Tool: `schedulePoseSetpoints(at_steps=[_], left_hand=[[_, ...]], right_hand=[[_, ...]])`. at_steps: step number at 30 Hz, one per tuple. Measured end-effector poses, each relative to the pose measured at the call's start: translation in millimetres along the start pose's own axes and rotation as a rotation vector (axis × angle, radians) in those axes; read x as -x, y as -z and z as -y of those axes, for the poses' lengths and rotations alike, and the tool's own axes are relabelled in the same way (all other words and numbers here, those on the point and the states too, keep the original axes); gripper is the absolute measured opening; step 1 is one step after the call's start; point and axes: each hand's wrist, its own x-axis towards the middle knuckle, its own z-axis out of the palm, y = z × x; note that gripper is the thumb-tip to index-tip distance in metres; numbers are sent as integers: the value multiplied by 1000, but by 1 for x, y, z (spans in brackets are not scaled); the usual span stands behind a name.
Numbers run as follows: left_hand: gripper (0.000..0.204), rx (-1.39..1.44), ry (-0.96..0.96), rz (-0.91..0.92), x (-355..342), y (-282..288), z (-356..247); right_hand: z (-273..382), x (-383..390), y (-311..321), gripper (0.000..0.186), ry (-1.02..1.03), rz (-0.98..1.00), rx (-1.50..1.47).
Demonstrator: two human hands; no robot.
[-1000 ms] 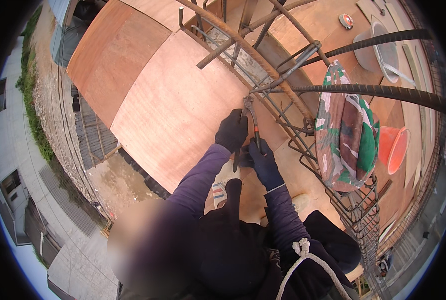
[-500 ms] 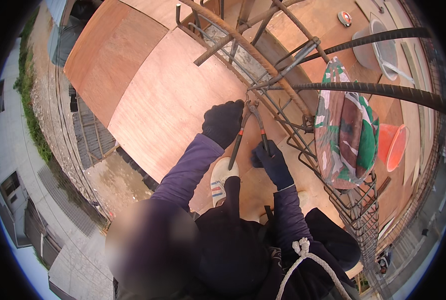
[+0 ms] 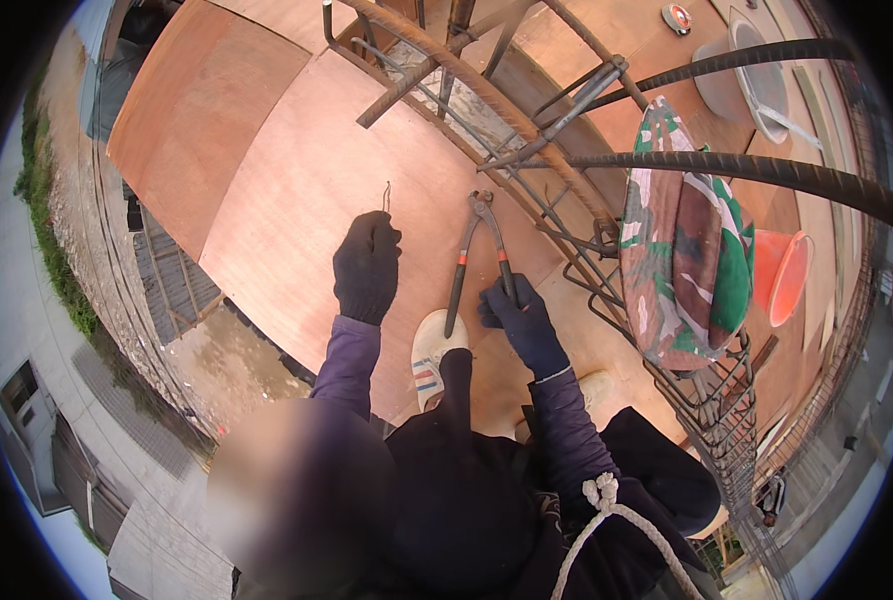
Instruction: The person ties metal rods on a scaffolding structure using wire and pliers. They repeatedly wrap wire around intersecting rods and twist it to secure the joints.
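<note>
Both my hands wear dark knitted gloves. My left hand (image 3: 367, 262) is closed on a short piece of thin bent wire (image 3: 387, 194), which sticks up beyond the fingers over the pale plywood sheet (image 3: 296, 200). In my right hand (image 3: 522, 322) is one handle of end-cutting pincers (image 3: 481, 225) with dark grips and orange bands. The pincers' handles are spread apart, and the left one hangs free above my pale shoe (image 3: 438, 350). Their jaw end points away from me, just short of the rebar cage (image 3: 541, 200) and apart from it.
Long ribbed bars (image 3: 746, 170) reach across the right side at height. A camouflage-patterned cloth bag or hat (image 3: 688, 250) hangs there by the cage. Beyond lie an orange bucket (image 3: 784, 275), a grey bucket (image 3: 756, 85) and a tape measure (image 3: 676, 18). The plywood's left edge (image 3: 256, 310) drops to lower ground.
My left hand has moved left, away from the pincers and the cage, with the wire in it. The pincers and my right hand have shifted slightly left.
</note>
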Motion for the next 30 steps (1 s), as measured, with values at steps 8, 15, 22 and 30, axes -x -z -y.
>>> schedulePoseSetpoints(at_steps=[8, 15, 22, 30], left_hand=[[47, -22, 744, -570, 168, 181, 135], [84, -809, 286, -536, 182, 148, 106], [85, 417, 151, 321, 93, -8, -21], [37, 611, 250, 304, 66, -56, -69]], right_hand=[[-10, -7, 12, 18, 22, 51, 86], [-7, -2, 4, 18, 131, 55, 133], [31, 51, -27, 32, 385, 64, 589], [134, 148, 29, 45, 358, 214, 869]])
